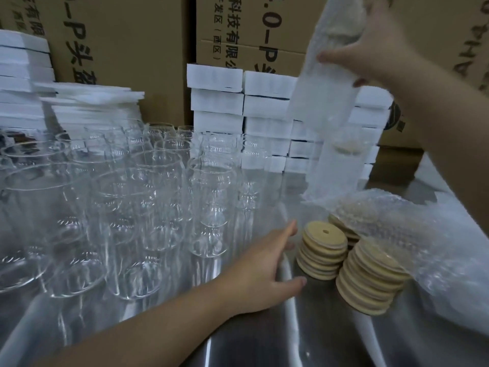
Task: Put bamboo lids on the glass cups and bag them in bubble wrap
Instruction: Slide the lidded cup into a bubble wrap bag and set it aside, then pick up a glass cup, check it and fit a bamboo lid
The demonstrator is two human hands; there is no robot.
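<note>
Several clear glass cups crowd the left half of the steel table. Stacks of round bamboo lids with a centre hole stand at the right of them, one stack partly under loose bubble wrap. My left hand hovers between the cups and the lids with fingers spread, holding nothing. My right hand is raised at the upper right and grips a long bubble wrap bag that hangs down to the table. Something pale and round shows blurred through its lower part.
White foam boxes are stacked at the back centre and at the back left. Brown cardboard cartons form a wall behind them. The shiny table surface shows in front of the lids.
</note>
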